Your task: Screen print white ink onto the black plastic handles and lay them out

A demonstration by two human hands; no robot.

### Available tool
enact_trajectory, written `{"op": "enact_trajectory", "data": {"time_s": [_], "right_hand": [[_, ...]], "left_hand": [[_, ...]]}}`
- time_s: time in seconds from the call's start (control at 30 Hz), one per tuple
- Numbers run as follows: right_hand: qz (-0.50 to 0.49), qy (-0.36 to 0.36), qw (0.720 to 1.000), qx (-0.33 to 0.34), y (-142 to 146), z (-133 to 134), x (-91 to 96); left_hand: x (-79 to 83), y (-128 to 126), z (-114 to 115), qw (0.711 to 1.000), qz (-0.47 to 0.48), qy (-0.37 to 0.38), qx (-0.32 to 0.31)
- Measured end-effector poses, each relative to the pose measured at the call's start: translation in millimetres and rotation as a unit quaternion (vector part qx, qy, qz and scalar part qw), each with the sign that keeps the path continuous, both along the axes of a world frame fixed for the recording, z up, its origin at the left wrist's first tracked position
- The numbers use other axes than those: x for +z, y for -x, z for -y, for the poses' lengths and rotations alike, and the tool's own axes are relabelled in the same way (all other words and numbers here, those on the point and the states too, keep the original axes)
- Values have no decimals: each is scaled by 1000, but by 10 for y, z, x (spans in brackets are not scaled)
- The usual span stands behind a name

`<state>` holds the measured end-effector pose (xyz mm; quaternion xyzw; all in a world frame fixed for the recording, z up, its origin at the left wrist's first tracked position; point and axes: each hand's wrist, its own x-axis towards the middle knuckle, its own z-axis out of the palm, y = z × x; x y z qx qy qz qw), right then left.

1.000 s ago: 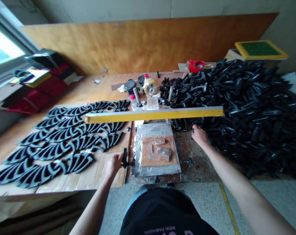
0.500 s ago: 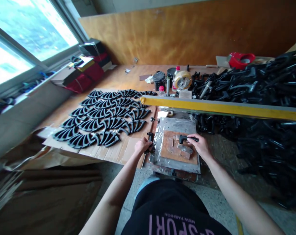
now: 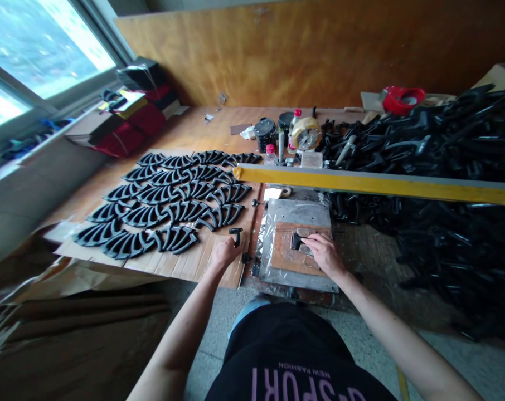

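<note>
My left hand (image 3: 224, 252) is closed on a black plastic handle piece (image 3: 236, 234), held over the cardboard sheet (image 3: 202, 262) just right of the rows of laid-out black pieces (image 3: 169, 195). My right hand (image 3: 324, 253) presses another black handle piece (image 3: 296, 240) down onto the brown pad (image 3: 286, 257) of the metal printing plate (image 3: 298, 214), fingers closed over it. A raised yellow-edged screen frame (image 3: 373, 184) spans above the plate.
A large heap of black handle pieces (image 3: 445, 167) fills the right side. Behind the plate stand ink cans (image 3: 265, 132), bottles and a tape roll (image 3: 306, 133). A red tape dispenser (image 3: 397, 99) sits at the back. Folded fabrics (image 3: 127, 120) lie by the window.
My right hand brought a black piece from the heap and set it on the pad. My left hand moved left from the plate's edge, carrying a piece over the cardboard.
</note>
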<state>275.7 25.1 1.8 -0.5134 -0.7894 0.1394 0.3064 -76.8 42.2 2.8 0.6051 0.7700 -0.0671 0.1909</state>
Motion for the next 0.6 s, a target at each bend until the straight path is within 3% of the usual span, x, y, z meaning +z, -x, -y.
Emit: {"op": "enact_trajectory", "data": {"time_s": [0.1, 0.2, 0.27, 0.33, 0.37, 0.43, 0.5, 0.53, 0.6], "right_hand": [[76, -34, 996, -20, 34, 33, 40], [98, -38, 994, -16, 54, 11, 119], [106, -37, 993, 19, 79, -28, 158], [126, -33, 988, 81, 123, -61, 165], [139, -28, 983, 113, 150, -66, 158], [156, -11, 975, 158, 199, -45, 139], [144, 11, 970, 197, 211, 12, 143], [127, 24, 967, 219, 192, 44, 161], [73, 53, 967, 237, 77, 93, 228]], "left_hand": [[38, 170, 131, 1000, -14, 12, 1], [191, 160, 137, 999, 5, -38, 10], [420, 27, 41, 995, 45, -93, 9], [754, -214, -117, 972, 175, -158, 13], [948, -369, -204, 940, 282, -191, 22], [1345, -712, -358, 821, 510, -253, 45], [1677, -1030, -448, 724, 630, -275, 45], [1796, -1153, -461, 695, 661, -279, 44], [1919, -1288, -423, 662, 690, -289, 47]]}}
